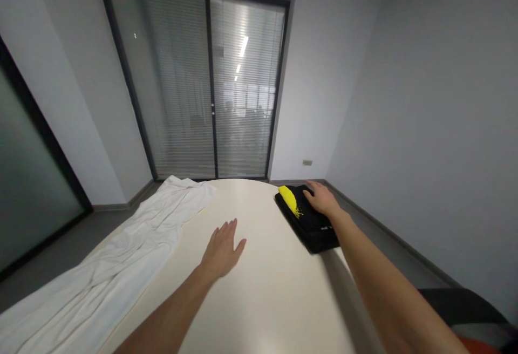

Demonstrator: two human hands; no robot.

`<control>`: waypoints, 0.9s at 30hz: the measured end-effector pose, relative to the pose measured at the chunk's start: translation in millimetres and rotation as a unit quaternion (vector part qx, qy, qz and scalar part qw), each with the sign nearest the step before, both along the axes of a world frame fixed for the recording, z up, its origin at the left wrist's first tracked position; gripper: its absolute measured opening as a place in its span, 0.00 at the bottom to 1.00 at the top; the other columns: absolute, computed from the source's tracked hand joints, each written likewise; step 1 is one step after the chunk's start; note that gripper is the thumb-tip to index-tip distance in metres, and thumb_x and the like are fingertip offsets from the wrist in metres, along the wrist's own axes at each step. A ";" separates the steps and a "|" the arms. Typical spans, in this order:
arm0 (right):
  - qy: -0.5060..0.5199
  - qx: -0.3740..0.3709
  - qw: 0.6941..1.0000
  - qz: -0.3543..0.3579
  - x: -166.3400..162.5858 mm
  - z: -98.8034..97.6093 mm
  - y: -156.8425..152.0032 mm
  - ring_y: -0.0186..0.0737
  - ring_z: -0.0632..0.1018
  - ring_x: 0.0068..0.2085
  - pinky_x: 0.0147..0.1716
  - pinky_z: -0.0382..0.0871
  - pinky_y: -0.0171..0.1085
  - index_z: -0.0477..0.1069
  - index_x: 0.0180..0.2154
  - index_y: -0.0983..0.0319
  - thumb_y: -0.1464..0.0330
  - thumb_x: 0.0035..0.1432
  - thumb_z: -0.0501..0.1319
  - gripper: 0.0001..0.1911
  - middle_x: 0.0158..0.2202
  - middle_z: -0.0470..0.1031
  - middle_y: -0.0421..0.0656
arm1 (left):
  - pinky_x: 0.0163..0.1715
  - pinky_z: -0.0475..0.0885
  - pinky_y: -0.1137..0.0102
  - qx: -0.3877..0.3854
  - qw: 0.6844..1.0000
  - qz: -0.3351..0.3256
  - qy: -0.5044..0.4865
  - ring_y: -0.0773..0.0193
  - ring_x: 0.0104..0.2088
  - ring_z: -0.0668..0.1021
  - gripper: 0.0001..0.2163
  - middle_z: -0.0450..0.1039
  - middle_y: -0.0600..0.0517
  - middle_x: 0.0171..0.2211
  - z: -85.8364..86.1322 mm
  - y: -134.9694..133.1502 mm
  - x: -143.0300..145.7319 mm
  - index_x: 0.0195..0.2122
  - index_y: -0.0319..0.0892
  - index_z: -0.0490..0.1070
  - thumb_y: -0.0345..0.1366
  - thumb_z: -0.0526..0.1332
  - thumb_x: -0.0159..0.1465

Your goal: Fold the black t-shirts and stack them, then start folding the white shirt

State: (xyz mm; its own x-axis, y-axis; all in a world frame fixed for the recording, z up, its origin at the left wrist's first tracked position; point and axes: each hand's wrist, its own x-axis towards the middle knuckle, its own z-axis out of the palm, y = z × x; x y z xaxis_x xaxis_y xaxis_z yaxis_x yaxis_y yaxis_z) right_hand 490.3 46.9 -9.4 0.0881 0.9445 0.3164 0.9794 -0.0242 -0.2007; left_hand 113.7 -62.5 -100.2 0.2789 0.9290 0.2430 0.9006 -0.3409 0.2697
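The black cloth [309, 220], apparently a folded garment, lies at the far part of the table's right edge, a splashy yellow print [288, 198] on its far left side. Small pale marks [326, 228] near its near edge may be lettering, but are too small to read. The right hand [322, 199] rests on its far right part, fingers stretched out and thumb apart; the hand and forearm hide some of the cloth's right side. The left hand [222, 250] is spread open, palm down, over the middle of the table [263, 300], thumb held away; whether it touches the top cannot be told. A rumpled white cloth [133, 251] runs along the table's left edge to the far edge, its near end cut off by the frame. Both forearms and the table's near edge are cut off too.
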 end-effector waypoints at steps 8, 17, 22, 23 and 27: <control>0.002 -0.144 0.989 -0.039 -23.2 -38.7 -15.2 0.62 0.53 0.70 0.65 0.46 0.61 0.52 0.69 0.50 0.38 0.62 0.39 0.41 0.72 0.49 0.43 | 0.67 0.52 0.54 0.000 1.000 0.003 0.006 0.49 0.69 0.59 0.32 0.56 0.40 0.69 0.4 -1.2 0.6 0.70 0.32 0.52 0.49 0.46 0.70; -0.063 0.039 0.996 0.051 -82.8 11.2 -52.8 0.54 0.68 0.58 0.59 0.57 0.49 0.75 0.51 0.62 0.64 0.66 0.52 0.19 0.58 0.71 0.54 | 0.67 0.53 0.54 0.014 1.000 0.008 -0.006 0.50 0.67 0.62 0.31 0.59 0.39 0.67 2.1 -4.8 -0.8 0.68 0.32 0.54 0.47 0.47 0.70; 0.009 0.025 0.990 0.142 -146.1 -10.0 -80.7 0.48 0.72 0.55 0.58 0.59 0.42 0.73 0.54 0.61 0.61 0.68 0.50 0.21 0.55 0.74 0.50 | 0.65 0.56 0.56 0.029 0.999 0.008 -0.024 0.50 0.65 0.66 0.27 0.64 0.40 0.65 4.1 -5.5 -3.6 0.66 0.35 0.58 0.45 0.48 0.70; 0.016 0.011 0.987 0.159 -155.0 -21.0 -85.2 0.48 0.72 0.56 0.59 0.58 0.41 0.73 0.55 0.61 0.58 0.68 0.51 0.22 0.57 0.73 0.50 | 0.64 0.57 0.56 0.037 0.999 0.011 -0.029 0.51 0.64 0.68 0.26 0.66 0.40 0.63 4.3 -5.3 -4.5 0.66 0.34 0.59 0.43 0.49 0.71; 0.036 -0.050 0.985 0.162 -169.8 -60.5 -95.5 0.51 0.63 0.66 0.64 0.51 0.47 0.67 0.61 0.62 0.52 0.67 0.51 0.29 0.66 0.63 0.52 | 0.64 0.56 0.55 0.079 0.995 0.040 -0.043 0.55 0.58 0.73 0.21 0.73 0.41 0.57 5.4 -4.9 -6.6 0.61 0.37 0.65 0.40 0.50 0.71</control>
